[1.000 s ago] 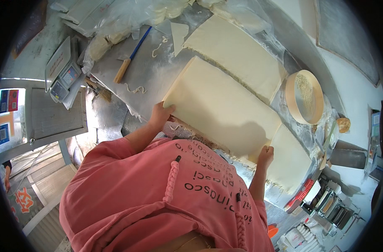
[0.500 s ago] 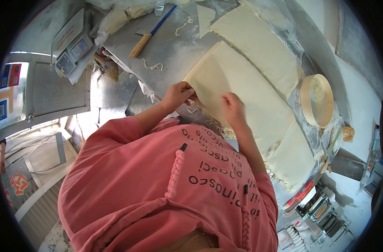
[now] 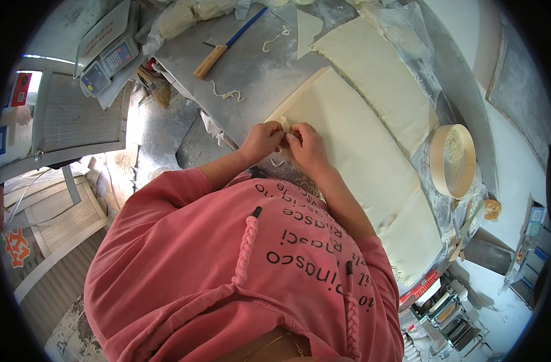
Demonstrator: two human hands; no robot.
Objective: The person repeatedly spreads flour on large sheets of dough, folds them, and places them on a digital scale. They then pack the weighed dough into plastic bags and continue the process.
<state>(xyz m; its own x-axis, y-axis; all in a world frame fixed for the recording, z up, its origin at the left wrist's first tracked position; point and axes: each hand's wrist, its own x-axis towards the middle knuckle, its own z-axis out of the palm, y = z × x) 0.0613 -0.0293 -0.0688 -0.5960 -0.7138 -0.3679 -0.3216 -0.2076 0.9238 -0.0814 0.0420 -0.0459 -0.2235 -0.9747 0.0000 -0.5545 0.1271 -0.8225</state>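
A thick layered dough sheet [image 3: 363, 136], pale and long, lies across the table in front of me. At its left end, my left hand [image 3: 262, 141] is closed with its fingertips on the edge. My right hand [image 3: 308, 146] meets it there, thumb and fingers pinched together. A small raised flap of dough [image 3: 285, 123] stands up between the two hands. My fingers hide exactly how each one grips it. Shreds of dough [image 3: 278, 162] lie below my hands, by the table's near edge.
Beyond lies a second dough sheet [image 3: 372, 63]. A wooden-handled tool with a long blue part [image 3: 230, 43] and dough strips [image 3: 227, 93] lie far left on the table [image 3: 185, 60]. A round sieve [image 3: 435, 161] stands at right. A scale [image 3: 109, 63] is at left.
My right hand has moved left from above the sheet to meet my left hand. A dough flap now shows between them. The view has shifted slightly.
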